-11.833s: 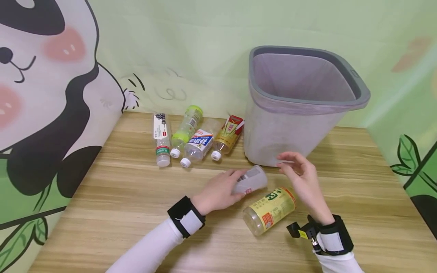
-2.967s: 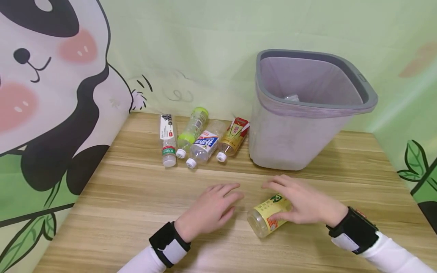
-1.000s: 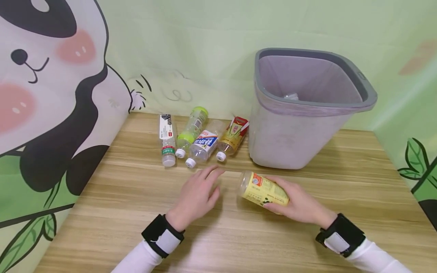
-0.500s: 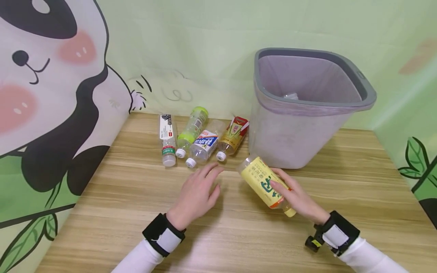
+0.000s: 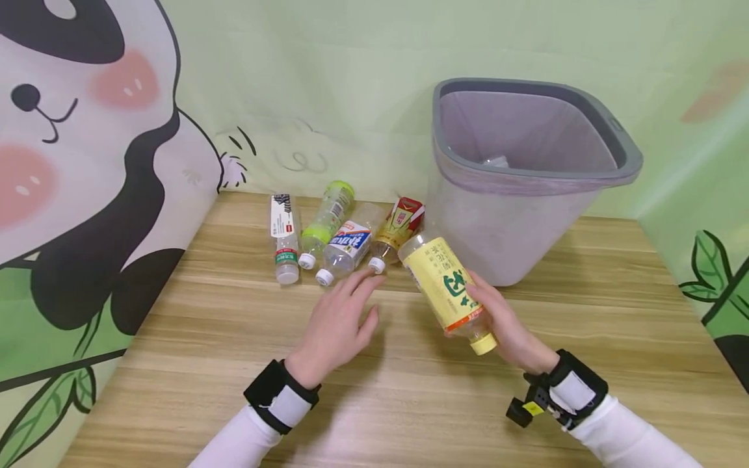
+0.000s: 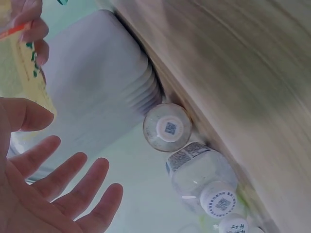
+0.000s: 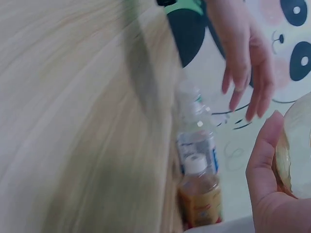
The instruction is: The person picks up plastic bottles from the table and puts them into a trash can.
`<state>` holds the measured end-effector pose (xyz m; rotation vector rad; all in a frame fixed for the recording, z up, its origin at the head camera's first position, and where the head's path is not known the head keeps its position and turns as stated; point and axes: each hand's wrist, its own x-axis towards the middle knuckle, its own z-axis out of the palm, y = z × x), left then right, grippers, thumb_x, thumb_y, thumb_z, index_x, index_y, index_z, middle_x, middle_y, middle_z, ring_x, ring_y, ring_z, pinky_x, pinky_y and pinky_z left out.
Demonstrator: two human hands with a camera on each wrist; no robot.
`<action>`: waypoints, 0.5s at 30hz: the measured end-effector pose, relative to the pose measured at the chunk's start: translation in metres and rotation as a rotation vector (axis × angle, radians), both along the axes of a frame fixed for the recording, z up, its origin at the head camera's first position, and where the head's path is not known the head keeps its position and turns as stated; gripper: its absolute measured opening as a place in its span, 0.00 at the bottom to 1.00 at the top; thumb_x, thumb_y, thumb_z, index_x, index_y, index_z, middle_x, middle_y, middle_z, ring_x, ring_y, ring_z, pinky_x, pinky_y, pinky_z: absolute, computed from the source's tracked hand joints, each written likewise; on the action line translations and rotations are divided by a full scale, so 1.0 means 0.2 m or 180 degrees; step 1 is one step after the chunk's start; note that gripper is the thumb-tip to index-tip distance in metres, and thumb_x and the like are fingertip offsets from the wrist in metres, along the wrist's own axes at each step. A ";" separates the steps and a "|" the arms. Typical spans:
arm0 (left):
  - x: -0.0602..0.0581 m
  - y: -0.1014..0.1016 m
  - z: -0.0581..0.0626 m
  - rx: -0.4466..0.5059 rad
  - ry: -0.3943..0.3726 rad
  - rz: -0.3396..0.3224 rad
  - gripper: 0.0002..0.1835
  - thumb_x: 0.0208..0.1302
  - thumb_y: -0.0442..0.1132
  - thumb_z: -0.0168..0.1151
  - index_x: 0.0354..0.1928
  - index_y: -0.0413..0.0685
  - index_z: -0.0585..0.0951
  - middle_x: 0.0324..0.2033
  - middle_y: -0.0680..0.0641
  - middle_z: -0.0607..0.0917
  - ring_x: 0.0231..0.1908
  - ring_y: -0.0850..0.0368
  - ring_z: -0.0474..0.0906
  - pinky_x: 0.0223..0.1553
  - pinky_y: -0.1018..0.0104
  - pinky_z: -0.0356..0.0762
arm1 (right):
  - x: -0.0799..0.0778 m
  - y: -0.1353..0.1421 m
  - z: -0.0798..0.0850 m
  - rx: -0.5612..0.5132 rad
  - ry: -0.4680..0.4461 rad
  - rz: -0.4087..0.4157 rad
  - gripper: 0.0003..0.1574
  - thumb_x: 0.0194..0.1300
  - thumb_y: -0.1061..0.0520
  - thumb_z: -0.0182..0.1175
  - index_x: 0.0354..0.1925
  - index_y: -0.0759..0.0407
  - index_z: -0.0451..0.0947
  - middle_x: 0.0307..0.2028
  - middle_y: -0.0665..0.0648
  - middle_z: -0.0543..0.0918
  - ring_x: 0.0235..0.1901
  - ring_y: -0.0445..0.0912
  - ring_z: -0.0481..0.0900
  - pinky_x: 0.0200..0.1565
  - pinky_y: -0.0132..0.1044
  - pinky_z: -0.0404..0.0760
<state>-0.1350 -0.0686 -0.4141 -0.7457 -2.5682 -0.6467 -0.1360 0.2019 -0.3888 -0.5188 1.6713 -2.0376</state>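
Observation:
In the head view my right hand (image 5: pixel 509 325) grips a clear plastic bottle (image 5: pixel 435 279) with a yellow label. It is lifted above the table and tilted, its yellow cap pointing toward me and its base toward the row of bottles. The thumb lies over the label. My left hand (image 5: pixel 336 325) holds nothing, its fingers loosely spread above the table, with fingertips close to the white caps of the row. In the left wrist view those relaxed fingers (image 6: pixel 92 179) show beside the yellow label. The right wrist view catches just part of the held bottle (image 7: pixel 299 150).
A grey trash bin (image 5: pixel 491 227) with a liner stands at the back right, a clear item (image 5: pixel 497 161) inside. Along the back lie a white-labelled bottle (image 5: pixel 285 240), a green-banded bottle (image 5: pixel 328 218), a blue-labelled bottle (image 5: pixel 351 239) and a red-and-gold-labelled bottle (image 5: pixel 400 224) on the wooden table (image 5: pixel 205 338).
The whitish bottle first under my left hand is gone from the table; a clear item now shows in the bin. My right hand has picked up, raised and turned the yellow-labelled bottle.

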 end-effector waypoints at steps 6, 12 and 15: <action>0.00 0.01 0.02 0.0044 0.0006 0.0001 0.26 0.58 0.38 0.59 0.61 0.47 0.73 0.59 0.42 0.74 0.55 0.46 0.73 0.53 0.49 0.74 | -0.01 -0.05 0.08 -0.0302 -0.0030 0.0147 0.30 0.76 0.55 0.33 0.72 0.59 0.45 0.50 0.55 0.76 0.42 0.47 0.80 0.45 0.44 0.82; 0.00 0.02 0.03 0.0061 0.0059 -0.0028 0.24 0.59 0.39 0.57 0.60 0.46 0.73 0.59 0.42 0.74 0.55 0.45 0.72 0.54 0.48 0.73 | -0.01 -0.09 0.17 -0.0425 -0.0052 0.0252 0.31 0.75 0.56 0.34 0.72 0.57 0.43 0.55 0.56 0.71 0.43 0.46 0.79 0.46 0.45 0.81; 0.00 0.02 0.04 0.0065 0.0069 -0.0008 0.24 0.59 0.39 0.57 0.60 0.46 0.73 0.59 0.42 0.74 0.55 0.46 0.72 0.55 0.49 0.73 | -0.03 -0.12 0.22 -0.0430 0.0007 0.0244 0.34 0.74 0.55 0.36 0.73 0.55 0.41 0.58 0.58 0.69 0.45 0.47 0.78 0.46 0.46 0.81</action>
